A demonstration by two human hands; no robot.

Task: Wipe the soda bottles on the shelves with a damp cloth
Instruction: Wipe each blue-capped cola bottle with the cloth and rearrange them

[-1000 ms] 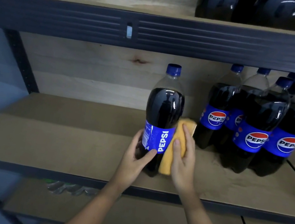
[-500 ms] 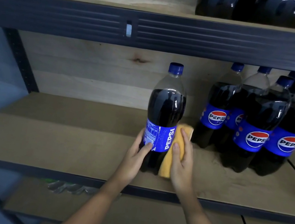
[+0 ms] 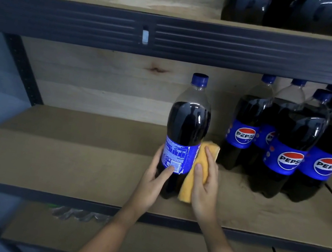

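A large Pepsi bottle [image 3: 187, 125] with a blue cap stands upright on the middle shelf [image 3: 66, 164], its nutrition label facing me. My left hand [image 3: 154, 181] grips its lower left side, thumb on the label. My right hand [image 3: 205, 185] presses a folded yellow cloth [image 3: 193, 174] flat against the bottle's lower right side. Several more Pepsi bottles [image 3: 289, 146] stand in a cluster to the right on the same shelf.
A dark metal beam [image 3: 175, 37] of the upper shelf crosses above, with dark bottles [image 3: 290, 10] on it at the top right. A plywood back panel [image 3: 101, 84] closes the rear. A lower shelf [image 3: 140, 245] shows below; a black upright [image 3: 22, 71] stands left.
The bottle has turned about its axis: the PEPSI lettering has swung right behind the cloth and the nutrition panel now faces me. Both hands stay at its lower sides.
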